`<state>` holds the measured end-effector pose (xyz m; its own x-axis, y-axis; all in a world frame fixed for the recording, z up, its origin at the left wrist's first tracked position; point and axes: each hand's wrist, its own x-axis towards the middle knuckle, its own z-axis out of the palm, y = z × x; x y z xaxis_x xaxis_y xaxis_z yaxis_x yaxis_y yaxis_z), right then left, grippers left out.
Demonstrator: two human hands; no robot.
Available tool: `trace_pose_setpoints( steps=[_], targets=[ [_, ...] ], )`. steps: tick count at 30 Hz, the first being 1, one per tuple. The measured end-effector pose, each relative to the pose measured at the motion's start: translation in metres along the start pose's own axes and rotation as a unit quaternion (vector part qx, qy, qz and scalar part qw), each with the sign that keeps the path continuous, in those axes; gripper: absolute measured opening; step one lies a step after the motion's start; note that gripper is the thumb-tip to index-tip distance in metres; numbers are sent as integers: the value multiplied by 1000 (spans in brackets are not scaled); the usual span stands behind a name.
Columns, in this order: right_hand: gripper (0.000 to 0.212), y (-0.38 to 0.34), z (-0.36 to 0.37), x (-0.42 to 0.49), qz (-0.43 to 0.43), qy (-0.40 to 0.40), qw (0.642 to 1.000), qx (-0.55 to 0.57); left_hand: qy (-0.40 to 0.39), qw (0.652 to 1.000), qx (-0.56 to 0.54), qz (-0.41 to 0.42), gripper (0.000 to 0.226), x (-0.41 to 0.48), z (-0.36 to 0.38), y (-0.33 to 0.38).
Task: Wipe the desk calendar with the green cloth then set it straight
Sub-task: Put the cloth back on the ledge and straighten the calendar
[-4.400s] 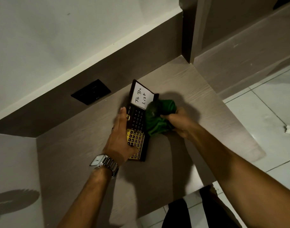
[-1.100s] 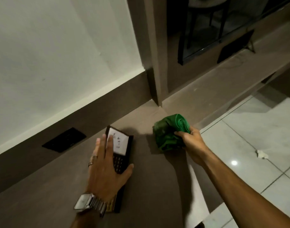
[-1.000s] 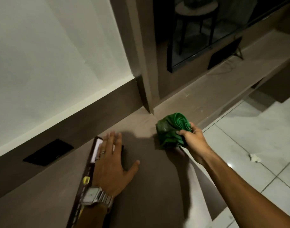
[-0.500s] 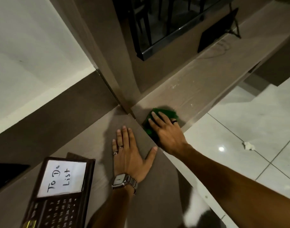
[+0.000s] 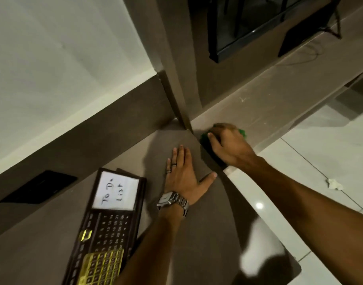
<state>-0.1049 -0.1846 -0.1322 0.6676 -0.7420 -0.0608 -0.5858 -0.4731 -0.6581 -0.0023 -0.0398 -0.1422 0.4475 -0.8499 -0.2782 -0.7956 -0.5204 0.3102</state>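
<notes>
The dark brown desk calendar [image 5: 106,229] lies flat on the desk at lower left, with a white "To Do List" card at its top and gold squares near the bottom edge of the view. My left hand [image 5: 184,175] rests flat on the desk to the calendar's right, fingers spread, holding nothing. My right hand [image 5: 230,145] presses down on the green cloth [image 5: 242,132] on the lower ledge just past the desk's right edge. Only small green edges of the cloth show around my fingers.
The brown desk [image 5: 197,243] ends at a right edge with white tiled floor [image 5: 320,161] beyond. A black wall socket plate [image 5: 38,188] sits behind the calendar. A vertical post [image 5: 176,83] rises at the desk's back corner. A dark stand [image 5: 306,31] sits on the ledge.
My right hand carried the green cloth off the desk and now lies on top of it on the ledge. My left hand left the calendar and lies flat on the desk.
</notes>
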Motion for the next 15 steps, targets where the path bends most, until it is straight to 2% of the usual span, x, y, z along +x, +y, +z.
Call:
trace_pose_setpoints(
  steps=[2, 5, 7, 10, 13, 15],
  targets=[
    [24, -36, 4, -7, -73, 43, 996, -1, 16, 997, -71, -12, 102, -20, -25, -5],
    [22, -99, 22, -20, -152, 12, 979, 135, 121, 989, -90, -1, 75, -75, -61, -24],
    [22, -136, 41, -27, -149, -29, 965, 216, 199, 975, -97, -11, 60, -120, -84, -46],
    [30, -174, 65, -32, -79, -137, 947, 281, 283, 953, -96, -50, 47, -176, -111, -89],
    [35, -191, 76, -36, -74, -173, 943, 275, 280, 955, -74, -64, 42, -220, -122, -131],
    [34, -196, 82, -39, -94, -164, 946, 264, 261, 947, -130, -132, 47, -245, -118, -149]
  ],
)
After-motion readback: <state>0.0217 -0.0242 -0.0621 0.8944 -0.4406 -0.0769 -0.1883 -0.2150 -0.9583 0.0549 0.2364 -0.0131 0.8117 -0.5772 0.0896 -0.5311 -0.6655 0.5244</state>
